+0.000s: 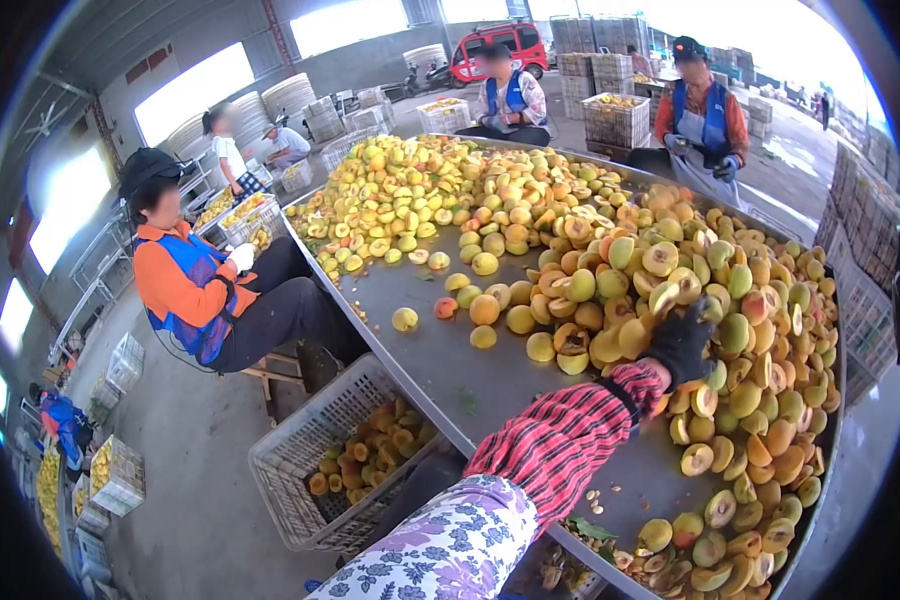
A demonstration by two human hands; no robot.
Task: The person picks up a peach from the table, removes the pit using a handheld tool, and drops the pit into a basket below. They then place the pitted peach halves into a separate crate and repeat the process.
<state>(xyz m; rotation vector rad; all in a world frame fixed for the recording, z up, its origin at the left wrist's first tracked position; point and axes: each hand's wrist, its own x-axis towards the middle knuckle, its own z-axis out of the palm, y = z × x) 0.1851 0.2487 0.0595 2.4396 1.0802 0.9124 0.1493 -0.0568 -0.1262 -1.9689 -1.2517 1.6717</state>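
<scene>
Arm stretched out from the bottom of the view, slanting up and to the right over the near part of a metal table [420, 350]. Floral sleeve [440, 545] on the nearer length, red-and-black plaid oversleeve [560, 440] farther along, then a little bare wrist just before a dark glove. Forearm low above the tabletop, nearly straight, roughly in line with the hand. Left hand [682, 342] at the heap of halved fruit [660, 258], back of the glove toward the camera, fingers directed away from the body and in among the pieces. Cannot tell from this angle: together, apart or clamped on a piece. Right hand out of view, grip impossible to tell.

Fruit thick all around the glove, spread along the right side of the table and down to the near corner. Small loose bits [592, 495] on the metal below the forearm, beside a green leaf [595, 530]. Left of the arm, below table height, a plastic crate [285, 460] with more cut fruit [365, 455] inside. Beyond the crate, a seated person [185, 295] in orange sleeves and a blue vest.
</scene>
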